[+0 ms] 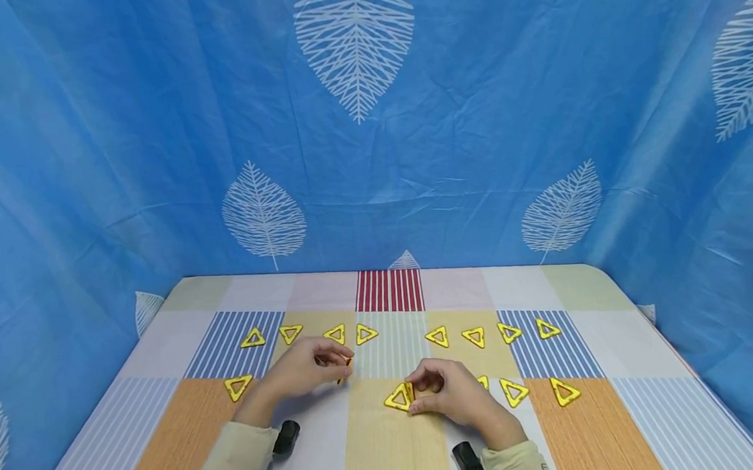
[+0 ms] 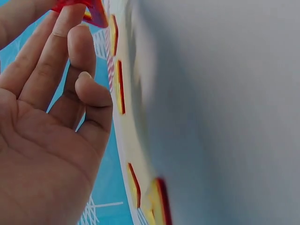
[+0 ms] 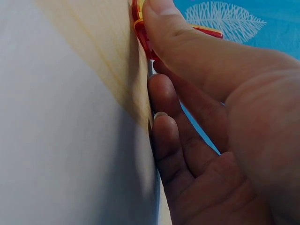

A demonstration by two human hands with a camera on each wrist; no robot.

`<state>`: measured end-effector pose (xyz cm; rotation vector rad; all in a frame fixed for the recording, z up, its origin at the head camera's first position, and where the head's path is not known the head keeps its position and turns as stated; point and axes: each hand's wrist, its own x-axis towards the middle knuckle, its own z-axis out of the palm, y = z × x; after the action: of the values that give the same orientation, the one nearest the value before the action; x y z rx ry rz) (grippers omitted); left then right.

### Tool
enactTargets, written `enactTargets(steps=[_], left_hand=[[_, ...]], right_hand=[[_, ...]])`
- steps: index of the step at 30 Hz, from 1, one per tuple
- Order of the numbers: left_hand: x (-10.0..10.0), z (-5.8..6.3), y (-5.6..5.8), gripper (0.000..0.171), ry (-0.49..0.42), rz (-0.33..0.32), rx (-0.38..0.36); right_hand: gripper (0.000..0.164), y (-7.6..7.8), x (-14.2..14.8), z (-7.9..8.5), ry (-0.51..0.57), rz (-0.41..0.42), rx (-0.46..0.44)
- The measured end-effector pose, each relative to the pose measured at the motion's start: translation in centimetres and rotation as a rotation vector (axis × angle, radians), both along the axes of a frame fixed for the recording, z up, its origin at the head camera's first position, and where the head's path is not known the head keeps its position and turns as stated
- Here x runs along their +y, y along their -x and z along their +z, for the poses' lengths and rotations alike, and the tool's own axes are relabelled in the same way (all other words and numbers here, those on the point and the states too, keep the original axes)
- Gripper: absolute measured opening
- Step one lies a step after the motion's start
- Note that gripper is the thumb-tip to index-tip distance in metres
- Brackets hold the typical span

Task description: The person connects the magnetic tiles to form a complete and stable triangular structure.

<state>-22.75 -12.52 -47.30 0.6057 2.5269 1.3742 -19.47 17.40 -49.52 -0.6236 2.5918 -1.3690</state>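
My left hand point(image 1: 302, 370) is raised slightly over the left-middle of the table and pinches a triangular tile point(image 2: 97, 13), its edge showing red in the left wrist view. To the right, my right hand point(image 1: 452, 393) pinches another triangular tile point(image 1: 410, 391) between thumb and fingers, tipped up on edge close to the tabletop. Its red rim point(image 3: 145, 44) shows beneath the thumb in the right wrist view. Against its left side lies a flat yellow triangular tile point(image 1: 389, 402) with a triangular centre. The fingers partly hide both held tiles.
Several more yellow triangular tiles point(image 1: 252, 344) lie in a back row across the patchwork tablecloth point(image 1: 323, 418). One tile point(image 1: 232, 389) lies left of the left forearm; others point(image 1: 557, 393) lie right of the right hand. A blue leaf-print curtain point(image 1: 448, 130) surrounds the table.
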Motion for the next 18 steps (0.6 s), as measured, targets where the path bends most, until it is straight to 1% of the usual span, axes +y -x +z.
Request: enactTargets(steps=[3, 6, 9, 12, 18], left_hand=[[0.3, -0.2, -0.1, 0.025, -0.005, -0.040, 0.009], [0.5, -0.3, -0.2, 0.024, -0.006, -0.066, 0.009], [0.9, -0.3, -0.5, 0.021, -0.008, -0.076, 0.024], [1.5, -0.3, -0.6, 0.021, -0.032, -0.092, 0.041], [2.9, -0.3, -0.9, 0.022, -0.062, -0.116, 0.039]], right_hand=[[0.031, 0.0, 0.0, 0.0, -0.005, 0.002, 0.008], [0.031, -0.1, 0.0, 0.0, -0.004, 0.002, 0.007], [0.031, -0.1, 0.0, 0.0, 0.001, 0.003, 0.006], [0.030, 0.0, 0.0, -0.1, 0.000, 0.003, 0.007], [0.029, 0.0, 0.1, -0.2, -0.005, 0.003, 0.011]])
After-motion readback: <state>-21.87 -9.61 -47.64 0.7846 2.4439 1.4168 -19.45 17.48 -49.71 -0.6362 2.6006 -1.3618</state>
